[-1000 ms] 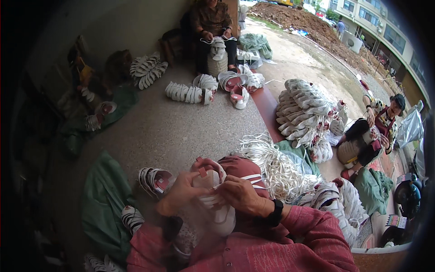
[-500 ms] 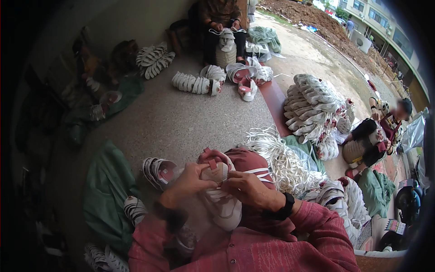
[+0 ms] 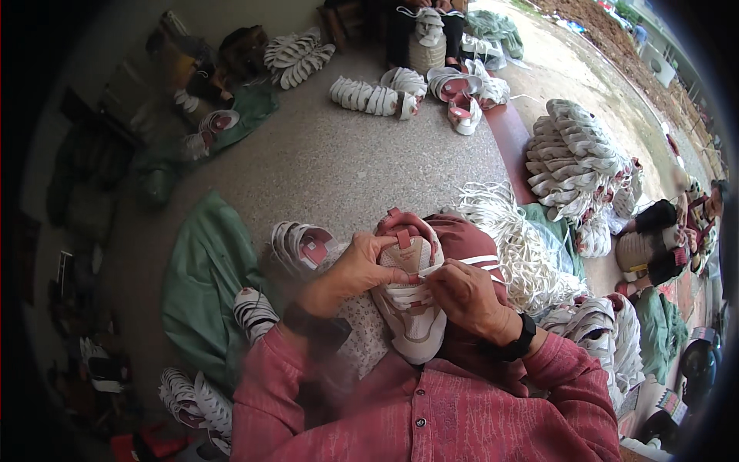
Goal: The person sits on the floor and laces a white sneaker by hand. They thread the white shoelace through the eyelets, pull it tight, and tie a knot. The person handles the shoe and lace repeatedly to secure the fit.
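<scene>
Head view, your left hand (image 3: 356,271) grips the white-and-pink sneaker (image 3: 412,304), your right hand (image 3: 464,296) pinches its flat white lace (image 3: 454,264), loose laces (image 3: 523,246) just beside.

Speckled grey concrete floor (image 3: 323,165) in daylight, a pale wall (image 3: 254,15) behind.

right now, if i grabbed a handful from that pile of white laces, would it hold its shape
Probably not. The white laces lie in a loose tangled heap, so they would likely droop and trail strands. They look thin and light. Some may snag and drag neighbours along, since the strands cross over each other.
</scene>
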